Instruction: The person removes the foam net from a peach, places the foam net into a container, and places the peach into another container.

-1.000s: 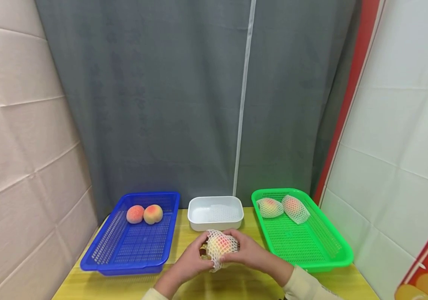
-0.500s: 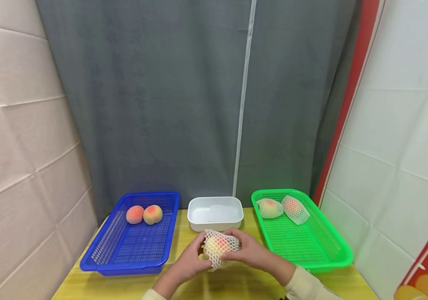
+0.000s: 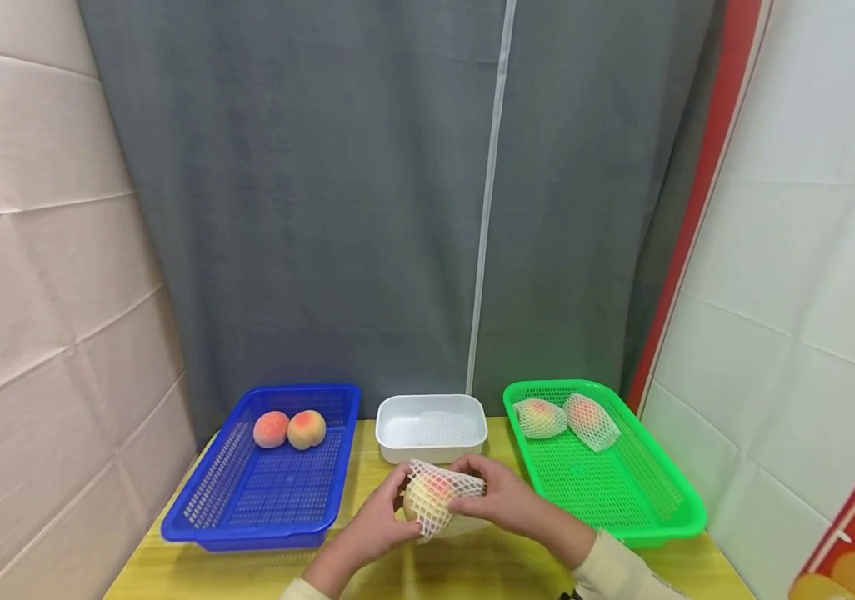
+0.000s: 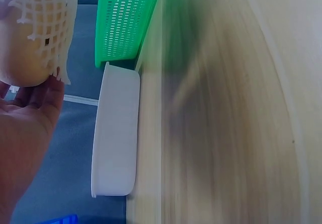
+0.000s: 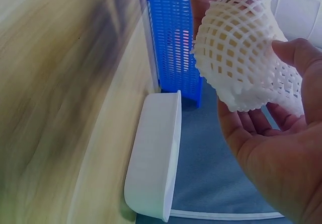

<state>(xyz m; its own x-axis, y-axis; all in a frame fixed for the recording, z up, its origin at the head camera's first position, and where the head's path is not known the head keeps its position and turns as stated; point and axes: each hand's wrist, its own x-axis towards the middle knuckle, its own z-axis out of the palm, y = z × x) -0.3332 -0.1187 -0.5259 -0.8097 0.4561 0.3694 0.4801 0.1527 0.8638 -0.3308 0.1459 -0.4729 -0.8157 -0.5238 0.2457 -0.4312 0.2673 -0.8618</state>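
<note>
Low over the table's near middle, a yellow-and-pink peach (image 3: pixel 431 497) sits partly inside a white foam net (image 3: pixel 465 483). My left hand (image 3: pixel 377 521) grips the peach from the left, thumb below and fingers above. In the left wrist view, bare peach (image 4: pixel 20 58) shows beside the net's scalloped edge. From the right, my right hand (image 3: pixel 506 502) pinches the net's other end, which is drawn out past the fruit. The right wrist view has the thumb pressing the net (image 5: pixel 234 43) above the curled fingers.
A blue basket (image 3: pixel 247 533) with two bare peaches (image 3: pixel 306 429) stands left. To the right is a green basket (image 3: pixel 667 529) with two netted peaches (image 3: pixel 540 417). Between them, a white tub (image 3: pixel 431 454) holds white netting (image 3: pixel 448 427). A grey curtain (image 3: pixel 322 208) hangs behind.
My right hand has shifted slightly right, stretching the net's right end off the peach's side. More bare peach shows at the left. The baskets and tub stay put.
</note>
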